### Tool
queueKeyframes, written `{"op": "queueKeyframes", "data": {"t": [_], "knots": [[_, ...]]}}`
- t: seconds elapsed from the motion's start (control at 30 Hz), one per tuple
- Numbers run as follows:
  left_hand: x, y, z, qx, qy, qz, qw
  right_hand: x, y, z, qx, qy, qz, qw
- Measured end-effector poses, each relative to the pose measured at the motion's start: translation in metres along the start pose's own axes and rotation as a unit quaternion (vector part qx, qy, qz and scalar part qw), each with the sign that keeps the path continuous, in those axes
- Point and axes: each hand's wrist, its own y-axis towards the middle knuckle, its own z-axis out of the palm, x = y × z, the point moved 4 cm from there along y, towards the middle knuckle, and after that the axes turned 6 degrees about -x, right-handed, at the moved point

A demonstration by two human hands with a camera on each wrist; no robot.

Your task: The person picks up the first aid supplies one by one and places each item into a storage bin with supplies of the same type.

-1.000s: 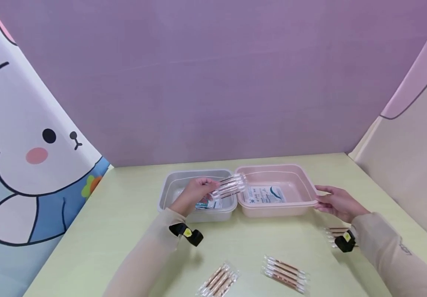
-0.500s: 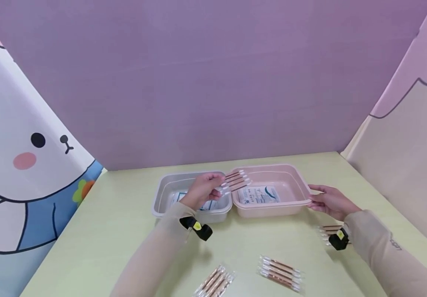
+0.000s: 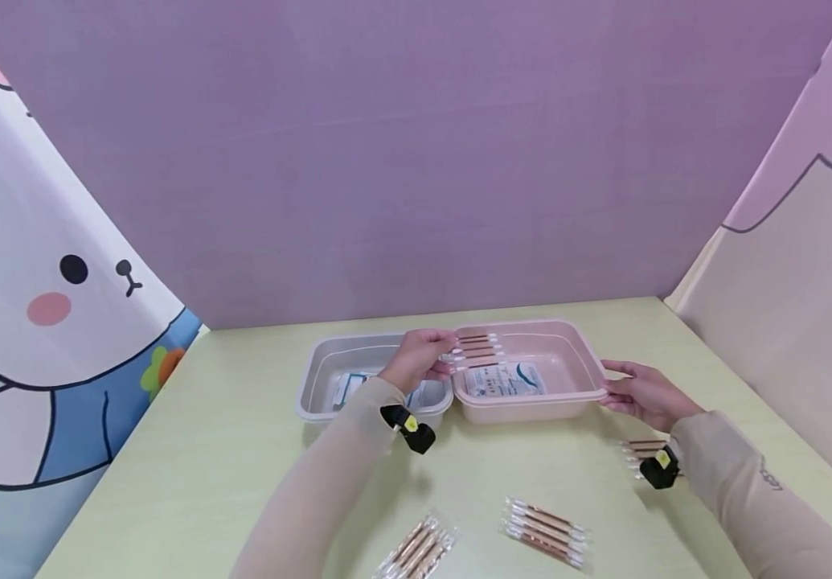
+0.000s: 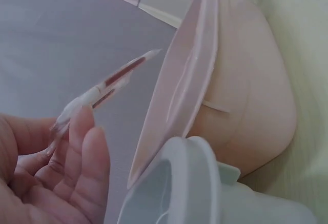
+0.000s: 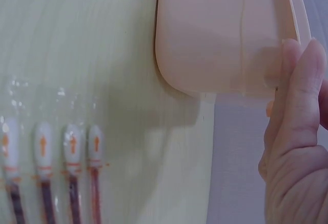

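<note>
My left hand pinches a clear packet of cotton swabs, brown-stemmed with white tips, by its left end. The packet overlaps the left side of the pink plastic basin; in the left wrist view the swabs point up beside its rim. My right hand grips the basin's right rim, thumb and fingers on either side of the edge. Inside the pink basin lies a white packet with blue print. Directly left stands a grey basin, partly behind my left forearm, holding white-and-blue packets.
Two more swab packets lie on the pale table near the front, one at centre left, one further right. Another swab packet is half covered by my right wrist. A purple panel rises behind the basins.
My left hand has carried the swab packet rightward from above the grey basin to the pink basin's left side. The right hand keeps its hold on the pink rim.
</note>
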Motion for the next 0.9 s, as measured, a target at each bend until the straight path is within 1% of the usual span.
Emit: {"op": "queueKeyframes", "data": {"t": [0.07, 0.27, 0.37, 0.57, 0.77, 0.9], "knots": [[-0.002, 0.001, 0.003, 0.004, -0.002, 0.0, 1.0, 0.001, 0.0, 0.0, -0.002, -0.001, 0.0, 1.0], [-0.001, 0.012, 0.012, 0.009, -0.019, -0.013, 0.9997, 0.002, -0.001, 0.0, -0.002, -0.006, -0.002, 1.0], [0.0, 0.015, 0.017, 0.013, -0.01, -0.01, 0.9998, 0.002, -0.001, 0.001, 0.0, -0.005, -0.002, 1.0], [-0.001, 0.017, 0.026, 0.044, 0.007, -0.01, 0.9989, 0.0, -0.001, 0.002, -0.001, -0.008, 0.0, 1.0], [-0.007, 0.015, 0.033, 0.059, 0.029, -0.015, 0.9977, 0.001, -0.003, 0.001, -0.004, -0.023, 0.002, 0.9997], [-0.009, 0.015, 0.036, 0.072, 0.036, -0.019, 0.9965, 0.001, -0.004, 0.002, -0.001, -0.025, 0.0, 0.9997]]}}
